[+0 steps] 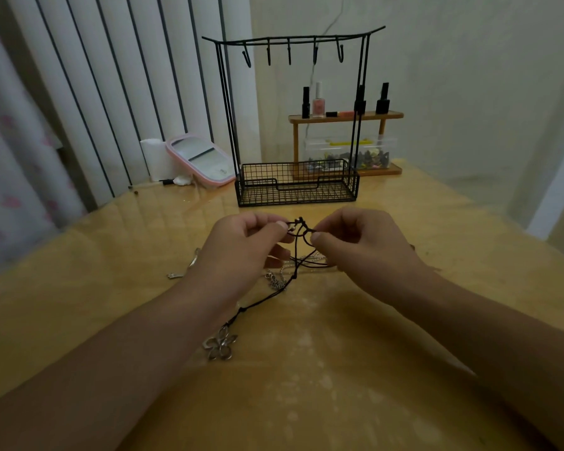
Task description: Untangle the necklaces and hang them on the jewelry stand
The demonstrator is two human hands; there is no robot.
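Observation:
My left hand (241, 245) and my right hand (358, 245) are raised just above the table, each pinching the black cord necklace (302, 231) at its knotted top. The cord trails down toward me to a silver flower pendant (219, 346) lying on the table. A silver chain necklace (275, 281) lies tangled under the cord between my hands. The black wire jewelry stand (293, 125) stands behind my hands, its several hooks bare and its basket base empty.
A wooden shelf (345, 117) with nail polish bottles and a clear box stands behind the stand. A pink-framed mirror (199, 157) and a white roll lean at back left. A small silver piece (183, 266) lies left of my left wrist. The yellow table (339, 385) stretches toward me.

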